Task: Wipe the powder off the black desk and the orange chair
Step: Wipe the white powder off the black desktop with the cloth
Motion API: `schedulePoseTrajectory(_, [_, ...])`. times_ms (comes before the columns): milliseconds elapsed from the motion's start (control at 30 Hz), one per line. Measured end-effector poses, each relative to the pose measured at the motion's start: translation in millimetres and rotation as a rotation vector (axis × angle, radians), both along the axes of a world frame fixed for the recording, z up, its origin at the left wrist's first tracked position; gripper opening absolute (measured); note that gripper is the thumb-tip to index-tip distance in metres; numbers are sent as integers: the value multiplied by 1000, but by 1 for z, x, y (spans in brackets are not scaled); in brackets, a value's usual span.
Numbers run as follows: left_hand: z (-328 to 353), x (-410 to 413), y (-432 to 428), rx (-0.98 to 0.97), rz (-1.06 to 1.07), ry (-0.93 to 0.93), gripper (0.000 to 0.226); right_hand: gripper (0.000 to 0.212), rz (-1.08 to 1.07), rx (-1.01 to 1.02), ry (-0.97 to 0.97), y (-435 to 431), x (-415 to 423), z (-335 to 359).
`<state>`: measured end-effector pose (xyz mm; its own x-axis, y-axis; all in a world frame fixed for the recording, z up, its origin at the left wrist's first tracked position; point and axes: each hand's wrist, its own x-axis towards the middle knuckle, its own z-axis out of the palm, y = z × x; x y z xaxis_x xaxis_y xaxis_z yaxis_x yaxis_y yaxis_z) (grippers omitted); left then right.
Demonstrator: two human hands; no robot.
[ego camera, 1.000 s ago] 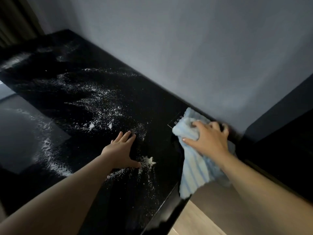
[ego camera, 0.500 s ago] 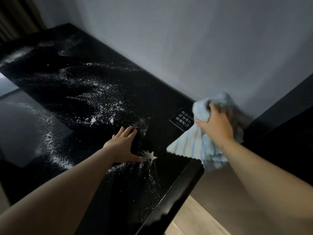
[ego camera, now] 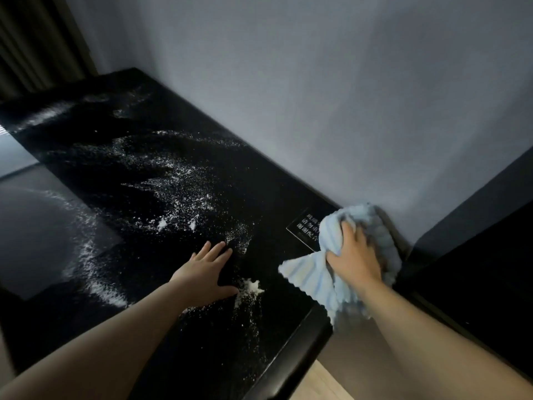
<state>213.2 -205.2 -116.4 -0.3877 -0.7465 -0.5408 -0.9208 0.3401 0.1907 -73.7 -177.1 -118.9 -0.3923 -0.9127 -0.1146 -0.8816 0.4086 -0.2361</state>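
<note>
Grey wall (ego camera: 317, 96) is backing a glossy black tabletop (ego camera: 277, 203) that is running from dark vertical slats (ego camera: 23, 47) at far left toward the near right corner. White powder (ego camera: 178, 186) is lying scattered over most of it, with a small clump just beside the left hand (ego camera: 206, 272), which is pressing flat with its fingers spread. Further right, a small plate with white characters (ego camera: 302, 229) is showing partly under the light-blue striped cloth (ego camera: 311, 281). The right hand (ego camera: 354, 258) is gripping that cloth, bunched against the wall corner, its loose end fanning toward the near edge. A dark panel (ego camera: 490, 255) is standing at far right.
</note>
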Motion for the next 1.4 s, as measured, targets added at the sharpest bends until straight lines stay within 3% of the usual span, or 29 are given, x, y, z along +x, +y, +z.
schedulePoseTrajectory(100, [3,6,5,17,17,42,64,77,4,153,70,13,35,-5])
schedulePoseTrajectory(200, [2,17,7,0,-17,62,52,67,248,134,131,41,84,0])
schedulePoseTrajectory(300, [2,31,5,-40,-69,39,49,63,515,65,-1,58,127,12])
schedulePoseTrajectory(367, [3,44,3,-76,-101,24,48,62,378,-26,-110,47,129,18])
schedulePoseTrajectory(433, [5,60,-1,-93,-114,19,50,65,63,-124,-115,27,107,19])
schedulePoseTrajectory(533, [3,82,-7,-31,-172,-16,53,72,-210,118,-46,23,98,10])
schedulePoseTrajectory(633, [0,93,-10,-16,-251,2,54,82,-159,212,67,38,154,-4])
schedulePoseTrajectory(700, [-3,94,-10,-37,-280,33,54,74,-13,164,106,51,202,-3])
schedulePoseTrajectory(833, [-8,100,-14,-28,-299,67,51,63,214,-18,-122,71,247,15])
schedulePoseTrajectory(933, [-8,103,-20,11,-408,10,49,64,-115,-247,-212,73,204,20])
schedulePoseTrajectory(1000, [-8,103,-23,23,-425,-7,50,68,-331,-125,-117,78,173,20])
schedulePoseTrajectory(1100, [-9,102,-23,28,-433,-20,51,72,-377,235,-23,82,181,3])
schedulePoseTrajectory(1200, [-9,102,-23,5,-420,-11,52,56,-68,22,117,85,233,-11])
schedulePoseTrajectory(1300, [-10,100,-24,-2,-358,34,53,50,255,-182,-167,88,260,-6])
schedulePoseTrajectory(1367, [-9,100,-25,-8,-397,16,53,56,185,-293,-352,86,240,7])
schedulePoseTrajectory(1400, [-8,101,-24,9,-389,16,54,61,52,-386,-348,85,220,9])
